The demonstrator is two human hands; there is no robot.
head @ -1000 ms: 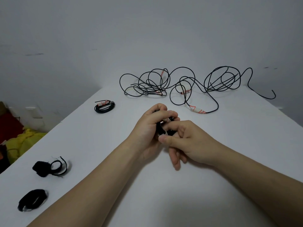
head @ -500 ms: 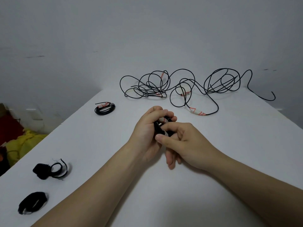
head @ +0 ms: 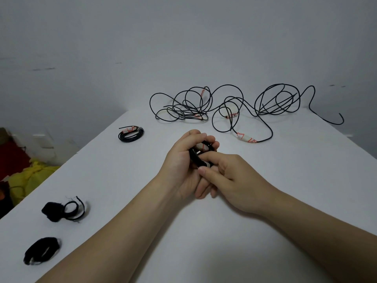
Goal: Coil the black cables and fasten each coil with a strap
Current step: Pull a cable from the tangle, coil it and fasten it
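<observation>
Near the middle of the white tabletop (head: 295, 164) both hands meet over a small black coil (head: 199, 155), held just above the surface. The left hand (head: 181, 162) has its fingers curled round the coil from the far side, the fingertips folded over its upper rim, where a pale taped patch shows between them. The right hand (head: 234, 180) comes in from the near side: its thumb and bent forefinger pinch the lower edge of the coil, at a small white bit, while its other fingers are tucked underneath, against the left palm. Whether a strap is already round this coil I cannot tell, since the fingers hide most of it. Along the far edge of the tabletop, well apart from the hands, the loose cables (head: 230, 115) lie in tangled loops, with white tape marked in red on them at several spots; one free end curves off to the right. A second coil (head: 130, 134), wound and taped, lies flat to the left of the hands, toward the far left edge. Near the left edge, close to the person, lie two black straps: one strap (head: 51, 211) partly unrolled into a loop, the other strap (head: 41, 250) a flattened ring nearer the camera. Behind the tabletop is a grey wall (head: 183, 48), and a yellow cloth (head: 30, 178) lies beyond the left edge.
</observation>
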